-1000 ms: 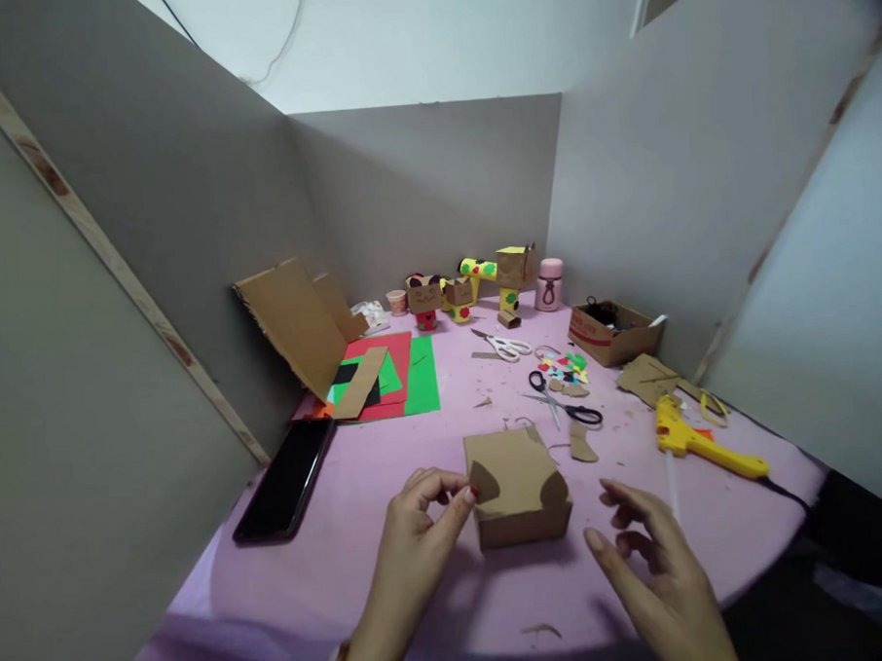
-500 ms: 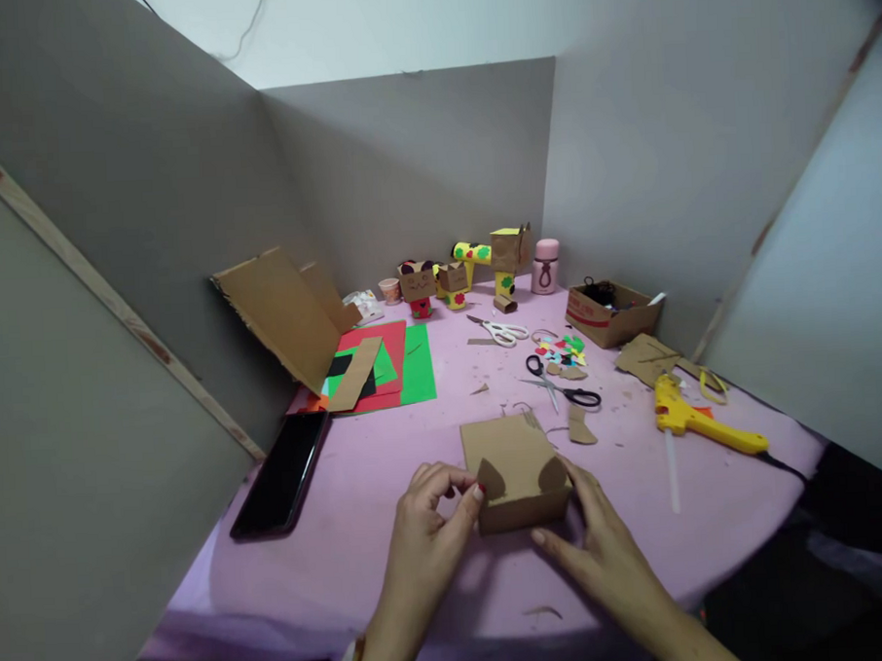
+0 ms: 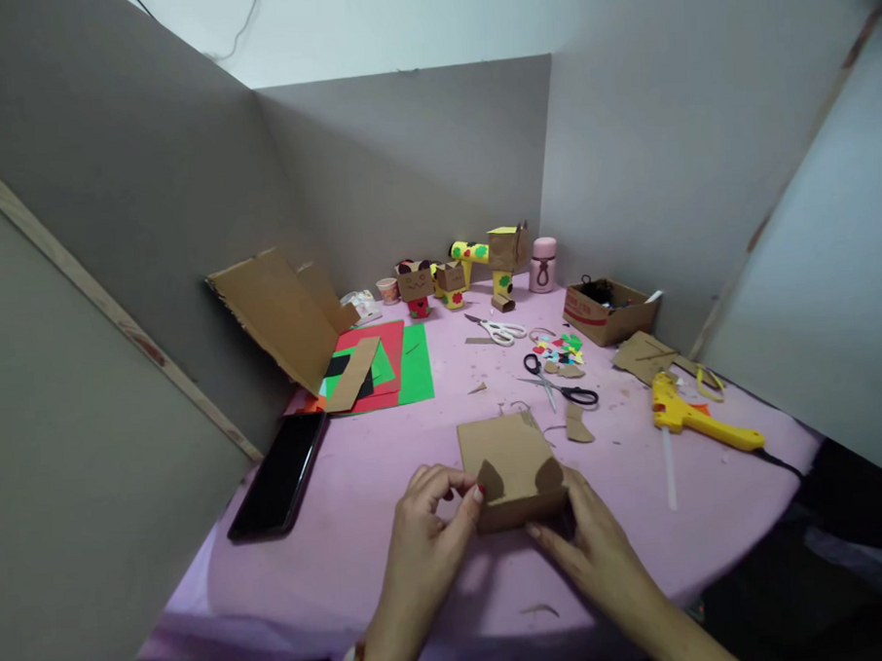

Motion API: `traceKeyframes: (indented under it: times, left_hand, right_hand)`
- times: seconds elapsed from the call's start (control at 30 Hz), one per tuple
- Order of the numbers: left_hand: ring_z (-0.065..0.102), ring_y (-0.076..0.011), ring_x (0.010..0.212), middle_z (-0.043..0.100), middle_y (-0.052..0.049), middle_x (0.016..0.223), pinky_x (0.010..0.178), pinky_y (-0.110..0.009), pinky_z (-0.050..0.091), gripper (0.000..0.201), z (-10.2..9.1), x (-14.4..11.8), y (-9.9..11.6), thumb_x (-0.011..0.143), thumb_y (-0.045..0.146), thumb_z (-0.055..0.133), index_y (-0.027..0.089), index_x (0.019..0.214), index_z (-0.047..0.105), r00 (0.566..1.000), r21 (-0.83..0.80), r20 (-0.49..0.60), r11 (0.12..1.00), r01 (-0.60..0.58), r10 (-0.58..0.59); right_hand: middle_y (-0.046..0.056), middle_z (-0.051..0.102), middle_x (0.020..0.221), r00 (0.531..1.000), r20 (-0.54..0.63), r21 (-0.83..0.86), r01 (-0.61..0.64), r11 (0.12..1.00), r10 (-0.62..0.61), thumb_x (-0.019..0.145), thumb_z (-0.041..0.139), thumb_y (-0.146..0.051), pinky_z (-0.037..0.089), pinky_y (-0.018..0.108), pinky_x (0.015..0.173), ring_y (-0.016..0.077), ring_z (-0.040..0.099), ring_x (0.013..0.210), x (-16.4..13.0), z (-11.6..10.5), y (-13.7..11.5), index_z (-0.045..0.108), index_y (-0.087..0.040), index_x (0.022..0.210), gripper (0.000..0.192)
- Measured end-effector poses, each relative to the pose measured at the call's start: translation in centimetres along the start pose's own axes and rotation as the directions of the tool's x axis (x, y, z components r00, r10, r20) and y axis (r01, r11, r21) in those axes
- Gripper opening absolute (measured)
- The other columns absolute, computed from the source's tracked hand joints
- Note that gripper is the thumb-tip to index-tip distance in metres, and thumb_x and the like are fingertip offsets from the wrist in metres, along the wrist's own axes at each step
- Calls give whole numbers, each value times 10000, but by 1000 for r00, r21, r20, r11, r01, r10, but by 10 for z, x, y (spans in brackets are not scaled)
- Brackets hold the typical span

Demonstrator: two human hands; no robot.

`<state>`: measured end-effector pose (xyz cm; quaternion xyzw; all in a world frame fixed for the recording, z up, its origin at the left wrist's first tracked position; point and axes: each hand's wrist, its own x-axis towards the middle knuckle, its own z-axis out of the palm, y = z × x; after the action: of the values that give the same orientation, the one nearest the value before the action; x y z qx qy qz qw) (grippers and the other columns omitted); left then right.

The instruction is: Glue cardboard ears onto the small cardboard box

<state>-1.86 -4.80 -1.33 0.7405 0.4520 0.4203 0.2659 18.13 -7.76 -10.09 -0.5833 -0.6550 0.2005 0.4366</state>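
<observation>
Cardboard box (image 3: 511,469) sits on pink table (image 3: 362,529), between the two hands, close to the near edge. Two darker brown ear-shaped pieces on its front top corners.

L hand (image 3: 429,526): fingers curled, thumb + forefinger pinched narrow at the box's left front corner, on the left ear piece. Red-painted nail visible at the contact pt. Watch/bangle at wrist, bottom of frame.

R hand (image 3: 593,548): fingers extended, fairly flat, pressed against the box's right front corner and lower front face, under the right ear. Touching box; not closed around it. Whether thumb grips the far side: can't tell, hidden.

Surroundings, rel. to hands:
- Black phone (image 3: 278,474) well to the left of L hand, lying flat.
- Beyond L hand, far left: leaning cardboard sheets (image 3: 276,313), w/ red and green paper (image 3: 406,366) flat beside them.
- Straight beyond the box: black-handled scissors (image 3: 560,384), small cardboard scrap (image 3: 578,424) just past box's right rear.
- Further back: white-handled scissors (image 3: 500,330), heap of coloured paper bits (image 3: 563,348), row of small cardboard figures (image 3: 457,271), pink bottle (image 3: 544,265).
- Beyond and to the right of R hand: yellow glue gun (image 3: 697,419), white glue stick (image 3: 667,467) lying near it; open carton (image 3: 610,311) further back.

Grey partition boards on three sides.
</observation>
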Motion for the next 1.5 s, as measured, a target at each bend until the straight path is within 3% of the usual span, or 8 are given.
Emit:
traceKeyframes:
  times: [0.73,1.03,1.5]
  left_hand:
    - [576,-169,741,648,1,707,691,-281,427,187,2,-6,-3,882,209,590,196,700,634,996,32,-36,997,-76,77]
    - [565,-197,766,645,-17,732,712,-321,410,170,1,-3,3,886,208,584,193,720,623,995,88,-50,993,-82,86]
    - [557,-201,769,642,-21,749,724,-333,402,171,-2,-2,2,907,207,558,191,747,615,995,114,24,988,-102,100]
  right_hand:
    - [194,561,1299,1000,-8,-61,29,998,-29,898,523,-300,432,532,1017,321,523,1211,1,0,-2,386,-129,1350,503]
    - [200,569,1299,1000,-10,-79,29,996,-30,899,524,-304,442,534,1003,333,530,1214,1,0,-3,404,-124,1345,496]
    - [178,562,1299,999,4,-36,35,999,-35,894,532,-246,425,545,1002,326,517,1205,2,0,-2,404,-176,1323,453]
